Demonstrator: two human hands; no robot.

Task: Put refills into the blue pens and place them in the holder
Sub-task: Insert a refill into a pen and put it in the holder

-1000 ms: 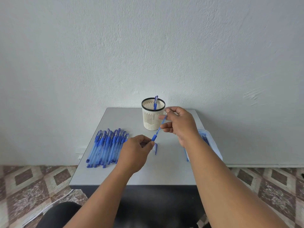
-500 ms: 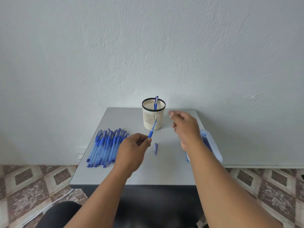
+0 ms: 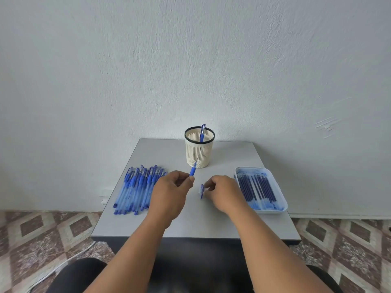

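Right hand (image 3: 224,193) has left the pen (image 3: 193,171) and dropped to pinch the cap (image 3: 202,191) on the bench (image 3: 222,225). Left hand (image 3: 169,193) grip remains closed on the pen; capping follows, judging by this.

The cream slotted holder (image 3: 199,152) with a black rim stands upright with one capped blue pen (image 3: 202,133) leaning inside. Left of the holder lies a row of translucent blue pens (image 3: 137,188). Right of it, dark refills (image 3: 257,190) lie side by side. Just before the holder, an uncapped pen (image 3: 193,171) tilts tip-up, its cap (image 3: 202,191) nearby.
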